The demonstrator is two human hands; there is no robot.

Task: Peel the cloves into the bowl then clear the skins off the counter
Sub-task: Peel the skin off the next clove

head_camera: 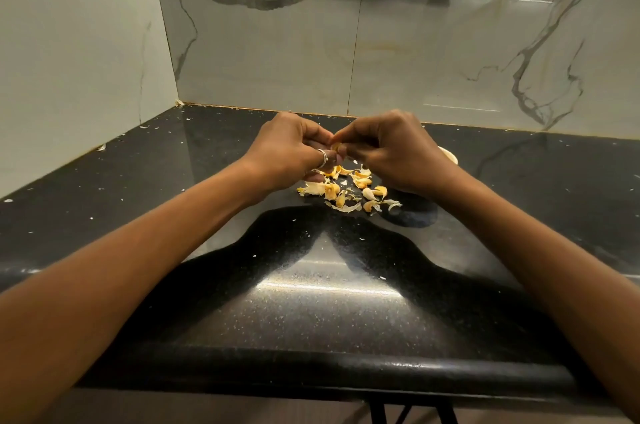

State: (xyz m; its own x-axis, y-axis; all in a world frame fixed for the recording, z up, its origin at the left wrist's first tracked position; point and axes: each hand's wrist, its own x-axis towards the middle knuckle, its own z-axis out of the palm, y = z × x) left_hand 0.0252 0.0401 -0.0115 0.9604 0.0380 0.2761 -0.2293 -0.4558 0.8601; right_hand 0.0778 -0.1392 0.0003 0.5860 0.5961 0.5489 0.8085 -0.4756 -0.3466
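Head view, single frame

Your left grip (287,150) and right grip (391,149) meet above the bench (311,288), fingertips together on one clove (336,147). Left grip: fingers curled, holding the clove. Right grip: thumb and forefinger pinching at its top, apparently at the skin. Whether any skin is lifting, cannot tell, too small.

Directly under both grips and a little nearer you: pile (346,193) of papery skins mixed with plump yellowish pieces that look like unpeeled or part-peeled cloves. Cannot separate the two with confidence.

Beyond the right grip, on its outer side: bowl (449,156). Only a pale sliver of rim shows, the rest is hidden by the right grip. Contents not visible, so the count of finished cloves is unknown.

Stray flecks (102,147) of skin lie well out to the left of the left grip, toward the wall, and more are scattered across the bench nearer you.

Judgement on progress: peeling stage, mid-way at a guess. One clove in hand, several probably left in the pile. Clearing stage not begun: the skins all lie on the bench. Left to do: finish this clove, drop it in the bowl beside the right grip, work through the pile, then gather the pile's skins and the outlying flecks
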